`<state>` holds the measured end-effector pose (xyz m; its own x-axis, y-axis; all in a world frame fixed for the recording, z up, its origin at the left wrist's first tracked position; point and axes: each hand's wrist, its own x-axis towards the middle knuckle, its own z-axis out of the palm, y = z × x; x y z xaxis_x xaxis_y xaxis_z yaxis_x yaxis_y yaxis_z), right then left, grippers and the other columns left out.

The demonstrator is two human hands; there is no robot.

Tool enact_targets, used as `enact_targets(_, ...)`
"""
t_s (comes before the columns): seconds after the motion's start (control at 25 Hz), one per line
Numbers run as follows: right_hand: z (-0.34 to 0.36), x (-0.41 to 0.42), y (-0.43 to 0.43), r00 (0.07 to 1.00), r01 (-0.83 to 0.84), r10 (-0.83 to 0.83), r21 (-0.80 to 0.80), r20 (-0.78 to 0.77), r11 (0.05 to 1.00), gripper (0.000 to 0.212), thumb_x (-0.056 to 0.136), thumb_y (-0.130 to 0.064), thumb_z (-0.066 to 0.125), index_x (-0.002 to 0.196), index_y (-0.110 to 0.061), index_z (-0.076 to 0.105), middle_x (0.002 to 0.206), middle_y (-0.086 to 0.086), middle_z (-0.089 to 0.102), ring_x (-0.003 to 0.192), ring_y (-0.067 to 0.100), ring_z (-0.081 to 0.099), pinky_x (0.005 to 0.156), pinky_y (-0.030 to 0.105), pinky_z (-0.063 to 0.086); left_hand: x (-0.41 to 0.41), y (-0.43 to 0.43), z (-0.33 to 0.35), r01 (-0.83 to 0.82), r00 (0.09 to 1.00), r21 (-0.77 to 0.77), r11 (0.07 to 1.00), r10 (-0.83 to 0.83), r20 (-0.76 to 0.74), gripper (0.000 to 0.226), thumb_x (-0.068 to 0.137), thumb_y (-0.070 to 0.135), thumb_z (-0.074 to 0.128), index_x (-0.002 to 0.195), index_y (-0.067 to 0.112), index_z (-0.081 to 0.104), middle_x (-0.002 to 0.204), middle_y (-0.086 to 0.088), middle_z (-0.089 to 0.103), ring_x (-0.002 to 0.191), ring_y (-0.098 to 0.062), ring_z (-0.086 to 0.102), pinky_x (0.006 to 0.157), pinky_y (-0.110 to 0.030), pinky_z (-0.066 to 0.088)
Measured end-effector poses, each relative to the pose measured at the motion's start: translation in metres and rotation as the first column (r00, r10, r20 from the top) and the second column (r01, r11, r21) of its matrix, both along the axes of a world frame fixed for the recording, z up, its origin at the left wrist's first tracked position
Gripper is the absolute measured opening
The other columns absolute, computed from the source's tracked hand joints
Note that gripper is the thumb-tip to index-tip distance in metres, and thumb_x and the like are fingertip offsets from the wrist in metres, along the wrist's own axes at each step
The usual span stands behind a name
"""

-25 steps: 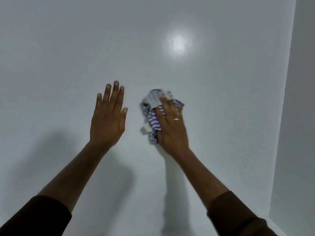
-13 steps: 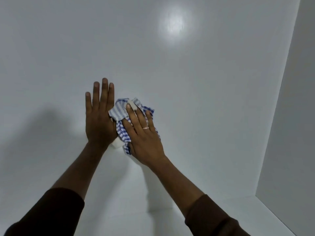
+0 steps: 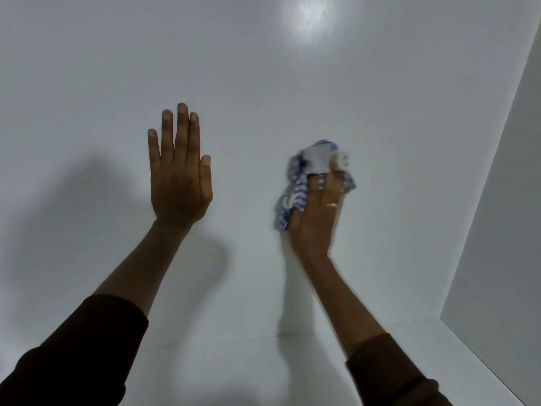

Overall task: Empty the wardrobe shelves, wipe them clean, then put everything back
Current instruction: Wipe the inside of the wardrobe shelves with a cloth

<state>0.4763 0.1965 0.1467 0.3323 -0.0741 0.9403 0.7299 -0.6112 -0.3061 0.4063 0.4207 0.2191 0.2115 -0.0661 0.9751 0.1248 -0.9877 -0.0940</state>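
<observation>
Left hand (image 3: 180, 183) flat, fingers straight; right hand (image 3: 317, 218) pressing forward, blurred

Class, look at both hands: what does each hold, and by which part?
The right hand presses a bunched striped cloth against the back panel, over its middle. The left hand holds nothing.
</observation>
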Motion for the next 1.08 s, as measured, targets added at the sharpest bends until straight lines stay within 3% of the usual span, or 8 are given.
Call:
enact_targets(0.12,-0.013,-0.043,0.081,0.983,-0.041,0.115,-0.435,0.145,0.900,0.089,0.074,-0.016,0.076,0.153,-0.007,0.036,0.164,0.017,0.020,0.152,0.036,0.014,0.121,0.060,0.015,0.001,0.004,0.003,-0.044,0.999,0.026,0.999,0.044,-0.024,0.059,0.110,0.029,0.025,0.160,0.003,0.010,0.168,-0.017,0.008,0.156,-0.034,0.003,0.126,-0.053,0.006)
enact_targets(0.2,-0.020,-0.041,0.080,0.977,-0.006,0.114,-0.510,0.181,0.860,0.092,0.076,-0.024,0.079,0.154,-0.008,0.033,0.164,0.017,0.020,0.153,0.034,0.012,0.123,0.055,0.012,0.000,0.007,0.003,-0.050,0.998,0.035,0.998,0.051,-0.042,0.059,0.110,0.030,0.025,0.160,0.003,0.010,0.168,-0.018,0.008,0.156,-0.034,0.002,0.126,-0.053,0.006)
enact_targets(0.36,-0.027,0.001,-0.031,0.997,0.002,0.019,-0.274,0.076,0.962,0.059,0.097,-0.027,0.054,0.150,-0.007,0.041,0.164,0.017,0.020,0.153,0.033,0.014,0.119,0.060,0.019,-0.007,0.000,0.003,0.031,0.999,0.013,0.999,-0.031,-0.014,0.058,0.107,0.019,0.033,0.160,0.002,0.015,0.168,-0.016,0.010,0.156,-0.032,0.004,0.124,-0.056,0.012)
enact_targets(0.56,-0.033,0.012,-0.087,0.974,0.134,-0.131,0.002,-0.183,0.991,0.068,0.092,-0.010,0.043,0.154,0.002,0.019,0.162,0.028,0.007,0.151,0.046,0.004,0.116,0.065,0.019,-0.020,-0.009,0.009,-0.069,0.991,-0.025,0.997,0.065,-0.121,0.059,0.110,0.027,0.026,0.161,0.004,0.005,0.169,-0.013,0.001,0.156,-0.031,-0.001,0.124,-0.054,0.015)
enact_targets(0.68,-0.023,-0.032,-0.005,0.992,-0.122,0.112,-0.279,-0.051,0.953,0.076,0.090,-0.018,0.051,0.158,-0.008,0.018,0.161,0.027,0.020,0.149,0.046,0.015,0.117,0.064,0.020,-0.032,-0.014,-0.009,-0.031,0.975,0.036,0.999,0.038,-0.220,0.061,0.110,0.032,0.026,0.161,0.007,0.004,0.170,-0.011,-0.002,0.156,-0.031,-0.002,0.123,-0.053,0.018)
enact_targets(0.8,-0.044,-0.067,0.063,0.992,-0.035,0.102,-0.631,0.071,0.775,0.085,0.087,-0.029,0.064,0.158,-0.012,0.021,0.166,0.016,0.007,0.154,0.035,0.002,0.121,0.057,0.016,-0.043,-0.008,-0.055,-0.022,0.950,0.037,0.999,0.032,-0.309,0.063,0.106,0.035,0.026,0.162,0.010,0.009,0.169,-0.012,0.000,0.156,-0.032,0.000,0.123,-0.057,0.018)
enact_targets(1.0,-0.083,-0.013,-0.031,0.992,0.066,0.003,-0.528,0.129,0.846,0.063,0.091,-0.017,0.056,0.150,-0.005,0.039,0.162,0.023,0.020,0.150,0.042,0.017,0.115,0.063,0.026,-0.042,-0.001,-0.073,-0.054,0.950,0.031,0.998,0.061,-0.305,0.066,0.107,0.032,0.040,0.162,0.012,0.011,0.170,-0.011,0.001,0.157,-0.031,0.000,0.124,-0.057,0.014)
enact_targets(1.08,-0.102,0.008,-0.096,0.991,0.124,-0.130,-0.418,0.013,0.900,0.061,0.089,-0.011,0.052,0.147,0.002,0.037,0.159,0.029,0.020,0.148,0.046,0.017,0.110,0.067,0.032,-0.036,-0.003,-0.078,-0.043,0.953,0.009,0.999,0.044,-0.299,0.066,0.107,0.028,0.042,0.162,0.012,0.010,0.170,-0.010,0.000,0.156,-0.031,-0.002,0.124,-0.058,0.011)
